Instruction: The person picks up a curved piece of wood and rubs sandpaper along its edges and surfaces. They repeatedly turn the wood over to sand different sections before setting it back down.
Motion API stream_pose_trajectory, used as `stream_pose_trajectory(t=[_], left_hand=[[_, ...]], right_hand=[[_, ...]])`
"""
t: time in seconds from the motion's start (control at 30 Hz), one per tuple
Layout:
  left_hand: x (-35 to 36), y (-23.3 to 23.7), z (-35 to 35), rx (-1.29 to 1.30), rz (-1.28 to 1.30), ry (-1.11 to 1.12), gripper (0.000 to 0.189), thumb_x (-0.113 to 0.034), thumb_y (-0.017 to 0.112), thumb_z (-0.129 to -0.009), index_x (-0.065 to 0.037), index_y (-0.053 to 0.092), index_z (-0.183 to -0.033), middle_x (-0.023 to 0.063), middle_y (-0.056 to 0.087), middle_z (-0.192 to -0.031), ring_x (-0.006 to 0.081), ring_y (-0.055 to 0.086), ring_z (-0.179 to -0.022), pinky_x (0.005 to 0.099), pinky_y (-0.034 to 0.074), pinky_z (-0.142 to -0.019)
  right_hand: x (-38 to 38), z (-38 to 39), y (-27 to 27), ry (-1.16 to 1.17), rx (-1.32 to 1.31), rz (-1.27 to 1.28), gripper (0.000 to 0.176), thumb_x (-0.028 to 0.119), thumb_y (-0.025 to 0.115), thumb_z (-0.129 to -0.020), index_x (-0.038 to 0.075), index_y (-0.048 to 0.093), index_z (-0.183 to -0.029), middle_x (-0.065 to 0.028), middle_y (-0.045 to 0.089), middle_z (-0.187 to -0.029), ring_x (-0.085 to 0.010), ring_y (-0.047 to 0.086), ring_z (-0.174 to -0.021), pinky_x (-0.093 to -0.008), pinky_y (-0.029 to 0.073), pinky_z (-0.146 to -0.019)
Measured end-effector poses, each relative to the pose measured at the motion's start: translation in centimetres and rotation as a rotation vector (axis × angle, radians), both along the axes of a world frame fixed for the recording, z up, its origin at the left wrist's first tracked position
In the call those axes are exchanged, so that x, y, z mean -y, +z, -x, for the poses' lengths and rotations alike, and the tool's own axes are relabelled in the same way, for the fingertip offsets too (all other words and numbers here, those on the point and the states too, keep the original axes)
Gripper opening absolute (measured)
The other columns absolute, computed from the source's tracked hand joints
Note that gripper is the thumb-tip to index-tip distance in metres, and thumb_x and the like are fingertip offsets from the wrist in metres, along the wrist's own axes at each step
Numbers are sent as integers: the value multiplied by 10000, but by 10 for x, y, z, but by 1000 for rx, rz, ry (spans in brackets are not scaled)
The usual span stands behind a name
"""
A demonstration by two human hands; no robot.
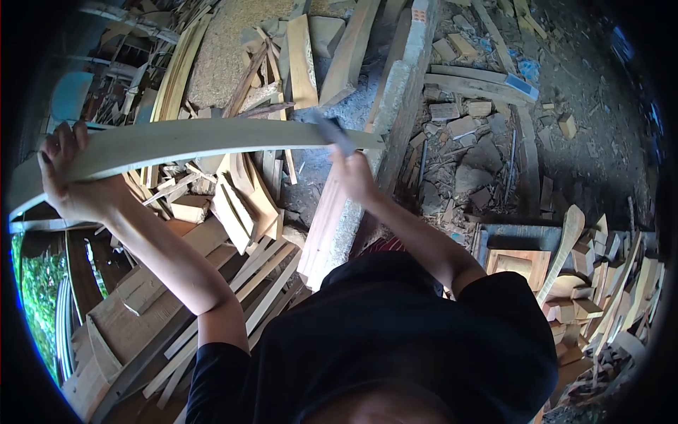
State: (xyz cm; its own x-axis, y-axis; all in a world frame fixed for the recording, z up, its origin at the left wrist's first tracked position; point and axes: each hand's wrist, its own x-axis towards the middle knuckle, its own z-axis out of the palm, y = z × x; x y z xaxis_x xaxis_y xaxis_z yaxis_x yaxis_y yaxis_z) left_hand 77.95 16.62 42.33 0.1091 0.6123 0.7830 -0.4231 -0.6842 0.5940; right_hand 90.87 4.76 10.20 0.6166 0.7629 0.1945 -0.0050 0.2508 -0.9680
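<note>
A long, slightly curved wooden board (205, 137) stretches across the view from the far left to the low concrete wall at the centre. At its left part, my left hand (67, 169) grips the board, fingers over the upper edge and palm at the lower edge. Near the board's right end, my right hand (349, 173) is closed around a dark, flat tool (332, 132) that is blurred and lies over the board. I cannot make out exactly what kind of tool it is.
The concrete wall (395, 95) runs upward from the centre. Planks and offcuts (236, 205) lie below the board; thick boards (353, 53) lie above it. Rubble (480, 155) covers the ground at right, with a wood scrap pile (593, 283) lower right.
</note>
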Motion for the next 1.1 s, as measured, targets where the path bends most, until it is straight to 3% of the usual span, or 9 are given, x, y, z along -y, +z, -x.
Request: stream_pose_trajectory(t=[0.2,0.3,0.37,0.43,0.5,0.7,0.73,0.97,1.1], left_hand=[[-14,3,9,-7,12,-41,248,-245,524,-777,-11,453,-817,143,468,-805,225,445,-711,277,379,-646],[-18,2,9,29,33,41,273,-258,516,-777,-3,468,-863,218,519,-933,267,516,-796,321,454,-723],[-20,4,11,-4,52,5,264,-251,512,-779,-7,477,-873,216,523,-948,268,521,-788,322,459,-712],[-36,6,22,-19,39,-68,263,-247,501,-784,-4,488,-885,221,527,-966,271,530,-780,339,465,-717],[-43,11,31,-50,62,-228,271,-245,496,-788,3,496,-898,235,526,-964,290,543,-807,359,465,-728],[-55,16,30,92,61,2,356,-233,520,-758,86,487,-914,305,512,-1014,428,508,-949,485,404,-880],[-56,16,38,33,92,-86,283,-215,510,-774,55,481,-853,218,533,-859,367,539,-885,475,447,-788],[-66,19,48,29,80,-53,245,-200,491,-767,43,510,-794,201,539,-782,327,556,-785,409,471,-748],[-76,23,62,71,22,-27,251,-183,481,-759,64,525,-772,198,539,-756,327,562,-726,422,496,-701]], right_hand=[[-12,10,-23,-166,56,148,607,376,306,-934,131,374,-382,21,351,-336,-109,320,-271,-294,237,-284],[-30,10,1,-652,507,-272,361,316,396,-911,21,591,-980,-73,576,-554,-205,542,-414,-340,434,-395],[4,1,3,-247,409,39,377,256,407,-907,54,437,-1224,-69,626,-685,-203,601,-510,-330,482,-453],[4,-16,-27,-164,466,265,366,227,359,-928,87,422,-1261,-19,516,-497,-93,410,-327,-248,348,-301],[3,-29,-17,-22,180,446,433,330,365,-923,-28,585,-816,-104,506,-486,-206,496,-390,-363,360,-369],[-53,6,71,-465,587,-495,389,285,389,-915,-70,528,-993,-143,557,-593,-218,540,-503,-358,422,-505],[-20,1,88,42,273,-86,368,257,389,-915,-76,522,-996,-134,554,-594,-242,538,-519,-385,444,-542],[-49,-44,-73,-169,166,170,549,426,265,-930,61,487,-586,2,391,-382,-90,331,-266,-275,243,-253],[-21,-12,25,-127,81,60,466,372,328,-927,-18,581,-892,-24,463,-504,-100,461,-427,-242,347,-355]])
